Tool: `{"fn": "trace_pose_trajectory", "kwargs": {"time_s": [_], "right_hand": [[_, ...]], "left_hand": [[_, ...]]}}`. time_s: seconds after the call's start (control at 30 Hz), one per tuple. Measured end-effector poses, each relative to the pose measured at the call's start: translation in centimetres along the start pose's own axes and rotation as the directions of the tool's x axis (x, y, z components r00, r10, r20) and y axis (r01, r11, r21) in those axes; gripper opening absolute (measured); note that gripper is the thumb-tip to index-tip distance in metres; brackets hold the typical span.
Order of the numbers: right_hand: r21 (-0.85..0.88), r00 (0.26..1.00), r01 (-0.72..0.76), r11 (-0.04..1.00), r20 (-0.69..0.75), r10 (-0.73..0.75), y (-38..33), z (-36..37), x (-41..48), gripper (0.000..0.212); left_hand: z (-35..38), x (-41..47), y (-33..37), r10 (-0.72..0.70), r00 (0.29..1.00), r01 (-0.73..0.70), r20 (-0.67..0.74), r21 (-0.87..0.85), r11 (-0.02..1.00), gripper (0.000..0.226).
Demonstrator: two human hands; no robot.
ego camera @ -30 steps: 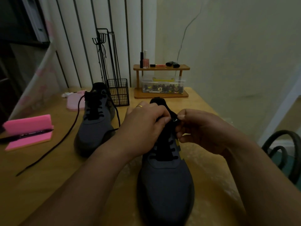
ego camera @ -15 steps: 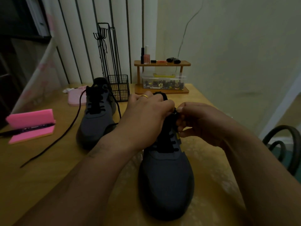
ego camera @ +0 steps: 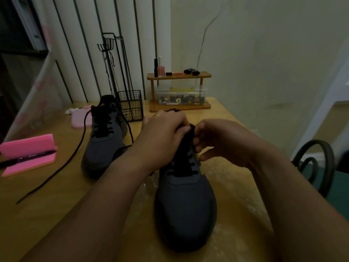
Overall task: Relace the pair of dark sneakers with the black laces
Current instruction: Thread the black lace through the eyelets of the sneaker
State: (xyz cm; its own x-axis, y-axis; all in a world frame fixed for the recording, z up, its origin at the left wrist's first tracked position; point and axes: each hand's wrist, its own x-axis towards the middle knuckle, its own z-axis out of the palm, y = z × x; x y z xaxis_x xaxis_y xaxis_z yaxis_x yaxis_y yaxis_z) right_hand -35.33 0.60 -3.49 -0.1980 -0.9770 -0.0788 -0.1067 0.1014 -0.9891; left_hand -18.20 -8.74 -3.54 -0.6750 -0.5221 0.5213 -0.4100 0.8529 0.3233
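A dark grey sneaker (ego camera: 186,208) stands in front of me, toe toward me, with black lacing crossed up its eyelets. Both hands meet at the top of its tongue. My left hand (ego camera: 163,138), with a ring on one finger, curls over the shoe's collar and pinches the black lace (ego camera: 191,129) there. My right hand (ego camera: 221,141) pinches the same lace from the right side. The second sneaker (ego camera: 104,146) sits to the left, laced, with one long loose lace end (ego camera: 62,167) trailing across the table (ego camera: 47,214) toward the front left.
A pink foam block with a black pen (ego camera: 27,155) lies at the left. A wire basket (ego camera: 130,105) and a wooden shelf (ego camera: 178,91) with bottles and a clear box stand at the back. A dark metal chair (ego camera: 317,159) is at the right.
Both hands stay at the top of the near sneaker. The fingertips have closed tighter together on the lace. The view has shifted slightly.
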Motion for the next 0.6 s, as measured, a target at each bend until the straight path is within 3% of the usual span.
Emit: {"fn": "trace_pose_trajectory", "kwargs": {"time_s": [0.17, 0.43, 0.6], "right_hand": [[-0.062, 0.998, 0.052, 0.997, 0.034, -0.05, 0.25, -0.61, -0.14, 0.022], [-0.102, 0.997, 0.066, 0.993, 0.041, -0.062, 0.21, -0.77, -0.2, 0.023], [-0.125, 0.998, 0.068, 0.99, 0.024, -0.066, 0.01, -0.61, -0.21, 0.024]], "left_hand": [[0.05, -0.43, -0.31, -0.016, 1.0, 0.013, -0.025, -0.113, 0.994, 0.009], [0.72, -0.73, -0.72, 0.009, 0.995, -0.021, -0.104, -0.113, 0.993, 0.009], [0.55, -0.69, -0.91, 0.02, 0.998, -0.026, -0.065, -0.094, 0.995, 0.01]]}}
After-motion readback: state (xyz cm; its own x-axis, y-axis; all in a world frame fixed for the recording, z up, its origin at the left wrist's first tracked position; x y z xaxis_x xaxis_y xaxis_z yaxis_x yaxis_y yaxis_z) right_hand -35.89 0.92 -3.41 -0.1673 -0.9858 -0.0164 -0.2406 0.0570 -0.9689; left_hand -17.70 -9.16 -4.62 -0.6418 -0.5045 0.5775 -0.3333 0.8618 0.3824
